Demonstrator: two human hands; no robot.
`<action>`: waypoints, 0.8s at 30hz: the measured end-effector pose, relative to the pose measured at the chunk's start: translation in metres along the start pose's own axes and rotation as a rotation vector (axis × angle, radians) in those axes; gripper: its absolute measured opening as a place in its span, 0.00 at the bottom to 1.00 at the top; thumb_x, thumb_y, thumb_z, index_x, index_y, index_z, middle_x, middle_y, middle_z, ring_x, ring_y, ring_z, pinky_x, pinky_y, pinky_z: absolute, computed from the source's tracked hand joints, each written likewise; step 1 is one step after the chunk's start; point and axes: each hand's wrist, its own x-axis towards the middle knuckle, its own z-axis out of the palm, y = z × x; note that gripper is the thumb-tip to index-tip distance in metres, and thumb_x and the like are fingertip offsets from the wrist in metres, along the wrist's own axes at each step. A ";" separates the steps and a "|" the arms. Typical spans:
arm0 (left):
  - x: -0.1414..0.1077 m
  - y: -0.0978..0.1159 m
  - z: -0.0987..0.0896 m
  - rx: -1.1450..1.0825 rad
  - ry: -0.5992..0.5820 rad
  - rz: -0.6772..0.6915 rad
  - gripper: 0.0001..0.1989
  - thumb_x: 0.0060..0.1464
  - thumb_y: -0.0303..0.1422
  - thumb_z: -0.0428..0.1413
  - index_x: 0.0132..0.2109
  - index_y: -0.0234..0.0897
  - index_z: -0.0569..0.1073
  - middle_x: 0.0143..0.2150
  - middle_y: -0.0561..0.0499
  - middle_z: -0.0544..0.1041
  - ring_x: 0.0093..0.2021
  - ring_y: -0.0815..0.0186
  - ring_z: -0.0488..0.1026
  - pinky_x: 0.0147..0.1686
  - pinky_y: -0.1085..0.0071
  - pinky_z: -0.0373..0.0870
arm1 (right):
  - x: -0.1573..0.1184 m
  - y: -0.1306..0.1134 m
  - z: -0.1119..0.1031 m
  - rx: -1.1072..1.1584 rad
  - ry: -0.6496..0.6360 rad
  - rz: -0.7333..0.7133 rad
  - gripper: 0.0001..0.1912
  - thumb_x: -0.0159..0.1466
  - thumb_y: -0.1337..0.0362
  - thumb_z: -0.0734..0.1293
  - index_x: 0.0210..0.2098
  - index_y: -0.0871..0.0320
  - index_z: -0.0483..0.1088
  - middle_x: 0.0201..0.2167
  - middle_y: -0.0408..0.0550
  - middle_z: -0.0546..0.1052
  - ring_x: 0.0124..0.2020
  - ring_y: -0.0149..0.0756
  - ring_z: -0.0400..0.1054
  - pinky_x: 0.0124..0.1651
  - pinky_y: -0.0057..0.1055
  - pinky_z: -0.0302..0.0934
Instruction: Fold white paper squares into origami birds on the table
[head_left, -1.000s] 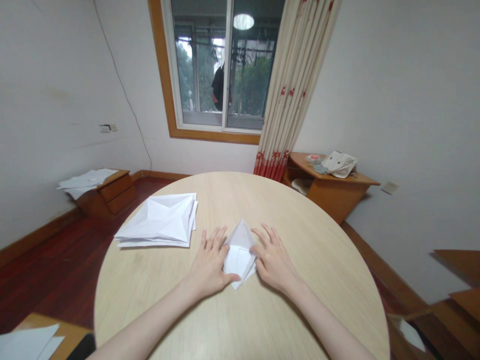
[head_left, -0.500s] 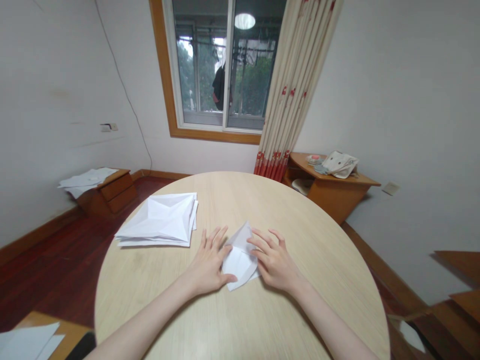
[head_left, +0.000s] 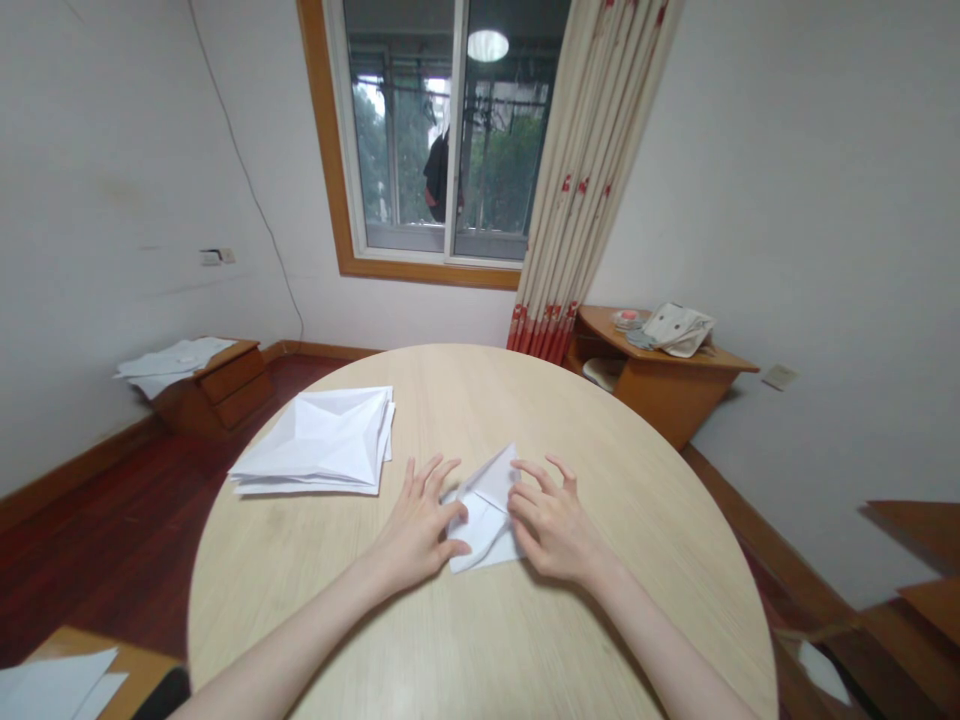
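Observation:
A partly folded white paper [head_left: 480, 522] lies on the round wooden table [head_left: 480, 640], one flap standing up to a point at its far side. On its left edge rest the thumb and index finger of my left hand [head_left: 421, 525], the other fingers spread over the tabletop. My right hand [head_left: 551, 518] has its thumb and index finger closed on the paper's right edge, with its outer fingers raised and curled. The tips of those gripping fingers are partly hidden.
A stack of folded white papers [head_left: 319, 440] sits at the table's far left. Beyond the table are a low cabinet [head_left: 232, 385] with papers on it, a corner shelf [head_left: 660, 390] holding a cloth bag, and a curtain [head_left: 577, 190] beside the window.
The paper's raised point has shifted right, and its lower right part shows more widely. My right hand has moved slightly right with the paper's edge.

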 end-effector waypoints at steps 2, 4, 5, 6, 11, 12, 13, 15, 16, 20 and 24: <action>0.000 0.000 0.000 0.002 0.006 0.002 0.11 0.49 0.39 0.63 0.38 0.40 0.73 0.64 0.44 0.57 0.66 0.45 0.47 0.62 0.37 0.39 | 0.000 0.000 0.000 -0.012 -0.006 -0.002 0.06 0.58 0.70 0.60 0.29 0.56 0.68 0.33 0.46 0.76 0.58 0.44 0.59 0.63 0.48 0.31; 0.000 -0.001 0.001 0.000 0.012 0.005 0.10 0.50 0.38 0.63 0.37 0.40 0.74 0.62 0.44 0.58 0.66 0.46 0.47 0.62 0.38 0.39 | -0.001 -0.001 -0.001 -0.010 -0.003 -0.002 0.06 0.58 0.70 0.60 0.29 0.56 0.68 0.33 0.47 0.75 0.56 0.44 0.60 0.63 0.48 0.31; 0.000 -0.001 0.001 -0.001 0.016 0.006 0.09 0.50 0.37 0.63 0.37 0.40 0.74 0.62 0.44 0.58 0.66 0.47 0.48 0.62 0.38 0.39 | -0.001 -0.001 -0.001 -0.008 -0.003 0.000 0.06 0.58 0.69 0.60 0.29 0.56 0.67 0.32 0.47 0.75 0.55 0.44 0.61 0.63 0.48 0.31; 0.000 -0.001 0.002 -0.002 0.021 0.006 0.08 0.50 0.36 0.63 0.36 0.40 0.74 0.62 0.45 0.58 0.66 0.47 0.48 0.62 0.38 0.39 | -0.001 -0.001 -0.002 -0.007 -0.006 0.001 0.06 0.59 0.69 0.60 0.29 0.56 0.67 0.32 0.47 0.75 0.54 0.44 0.61 0.63 0.48 0.32; 0.001 0.000 0.002 -0.023 0.025 -0.009 0.02 0.55 0.32 0.59 0.36 0.40 0.74 0.61 0.47 0.59 0.65 0.49 0.49 0.62 0.38 0.39 | -0.001 -0.004 -0.003 0.033 -0.015 0.020 0.07 0.60 0.70 0.59 0.31 0.56 0.67 0.31 0.46 0.75 0.49 0.42 0.63 0.61 0.48 0.34; 0.001 0.001 0.001 -0.034 0.020 -0.019 0.03 0.57 0.32 0.57 0.36 0.39 0.74 0.61 0.47 0.59 0.65 0.50 0.49 0.62 0.38 0.39 | -0.001 -0.004 -0.003 0.047 -0.014 0.024 0.07 0.60 0.70 0.59 0.31 0.56 0.67 0.31 0.46 0.75 0.48 0.42 0.64 0.61 0.48 0.35; 0.001 0.001 0.000 -0.045 0.011 -0.030 0.04 0.58 0.33 0.55 0.36 0.39 0.74 0.61 0.47 0.59 0.65 0.50 0.49 0.62 0.38 0.38 | 0.000 -0.005 -0.003 0.059 -0.013 0.026 0.07 0.60 0.71 0.59 0.30 0.56 0.67 0.31 0.46 0.75 0.47 0.42 0.64 0.61 0.48 0.36; 0.001 0.002 -0.001 -0.062 -0.012 -0.045 0.06 0.58 0.36 0.55 0.36 0.39 0.74 0.62 0.47 0.58 0.65 0.50 0.49 0.62 0.37 0.37 | 0.000 -0.006 -0.003 0.078 -0.012 0.030 0.07 0.60 0.71 0.59 0.30 0.56 0.66 0.30 0.46 0.75 0.47 0.42 0.63 0.60 0.48 0.36; 0.001 0.003 -0.002 -0.067 -0.022 -0.048 0.08 0.57 0.38 0.57 0.36 0.39 0.74 0.62 0.46 0.58 0.65 0.49 0.49 0.62 0.37 0.37 | 0.000 -0.006 -0.003 0.084 -0.013 0.032 0.07 0.60 0.71 0.59 0.31 0.55 0.66 0.30 0.46 0.75 0.47 0.42 0.63 0.60 0.48 0.37; 0.000 0.003 0.000 -0.067 -0.028 -0.036 0.17 0.49 0.47 0.61 0.37 0.39 0.72 0.62 0.43 0.59 0.65 0.46 0.50 0.62 0.36 0.38 | 0.000 -0.005 -0.002 0.076 -0.041 0.040 0.06 0.60 0.71 0.60 0.31 0.56 0.67 0.31 0.45 0.75 0.47 0.42 0.63 0.60 0.47 0.37; -0.001 0.002 0.003 -0.053 -0.026 -0.015 0.16 0.50 0.45 0.61 0.38 0.39 0.71 0.61 0.42 0.60 0.65 0.47 0.50 0.61 0.37 0.39 | 0.000 -0.005 0.000 0.053 -0.065 0.037 0.05 0.62 0.70 0.60 0.32 0.56 0.67 0.31 0.45 0.75 0.46 0.41 0.63 0.59 0.46 0.38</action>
